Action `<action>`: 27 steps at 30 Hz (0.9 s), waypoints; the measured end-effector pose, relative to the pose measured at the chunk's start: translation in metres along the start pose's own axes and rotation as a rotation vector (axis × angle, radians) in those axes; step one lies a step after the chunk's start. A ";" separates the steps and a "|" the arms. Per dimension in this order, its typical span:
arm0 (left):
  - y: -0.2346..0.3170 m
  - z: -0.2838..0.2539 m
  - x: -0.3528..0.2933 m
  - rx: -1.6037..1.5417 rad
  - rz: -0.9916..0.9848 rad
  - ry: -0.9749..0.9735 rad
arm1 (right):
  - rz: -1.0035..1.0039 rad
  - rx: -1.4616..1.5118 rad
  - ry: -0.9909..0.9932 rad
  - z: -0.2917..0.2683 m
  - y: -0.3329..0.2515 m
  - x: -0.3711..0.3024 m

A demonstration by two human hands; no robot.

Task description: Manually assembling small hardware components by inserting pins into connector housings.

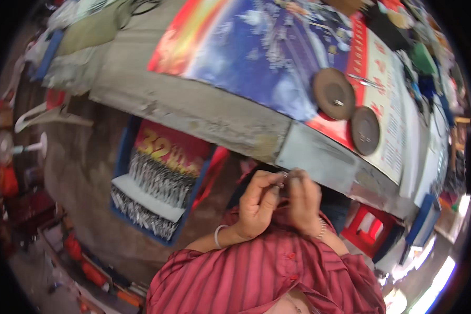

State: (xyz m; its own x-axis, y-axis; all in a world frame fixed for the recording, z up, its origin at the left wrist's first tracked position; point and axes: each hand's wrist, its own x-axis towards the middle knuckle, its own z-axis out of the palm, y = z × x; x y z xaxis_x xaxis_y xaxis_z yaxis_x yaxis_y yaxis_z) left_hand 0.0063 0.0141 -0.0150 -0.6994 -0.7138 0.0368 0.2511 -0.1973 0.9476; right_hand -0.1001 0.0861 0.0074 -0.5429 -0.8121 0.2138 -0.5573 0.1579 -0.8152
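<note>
My left hand is closed in a pinch, thumb and fingertips together in front of my chest, near the table's front edge. A small dark, shiny piece shows at its fingertips; its kind is too small to make out. My right hand is right beside it, fingers pointing up and smeared by motion, so its grip is unclear. Beyond the hands, a round brown dish with a small shiny piece in it and a second brown dish with tiny bits sit on a printed poster.
A thin metal tool lies by the dishes. Below the table at left, a blue crate holds many small metal parts in rows with a white strip across. A red stool stands at right under the edge of the grey table.
</note>
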 end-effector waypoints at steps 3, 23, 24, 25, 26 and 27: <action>0.014 -0.050 -0.005 0.317 -0.058 0.094 | 0.201 0.413 -0.115 -0.022 0.001 0.002; 0.099 -0.088 0.112 0.960 0.108 0.069 | 0.037 0.198 -0.226 -0.098 0.027 0.000; 0.100 -0.046 0.142 0.948 0.194 -0.126 | 0.052 0.169 -0.227 -0.106 0.027 -0.002; 0.097 -0.005 0.170 0.938 0.283 -0.316 | 0.065 0.148 -0.228 -0.114 0.026 -0.006; 0.082 0.031 0.194 0.867 0.303 -0.440 | 0.069 0.112 -0.206 -0.118 0.031 -0.013; 0.067 0.066 0.216 0.802 0.319 -0.555 | 0.091 0.113 -0.182 -0.124 0.033 -0.019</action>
State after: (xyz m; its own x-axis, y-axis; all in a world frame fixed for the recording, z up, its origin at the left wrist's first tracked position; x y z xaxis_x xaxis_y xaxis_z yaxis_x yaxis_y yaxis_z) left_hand -0.1719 -0.1086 0.0778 -0.9406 -0.2027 0.2724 0.1007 0.5996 0.7939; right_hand -0.1861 0.1758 0.0430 -0.4600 -0.8868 0.0442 -0.4317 0.1799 -0.8839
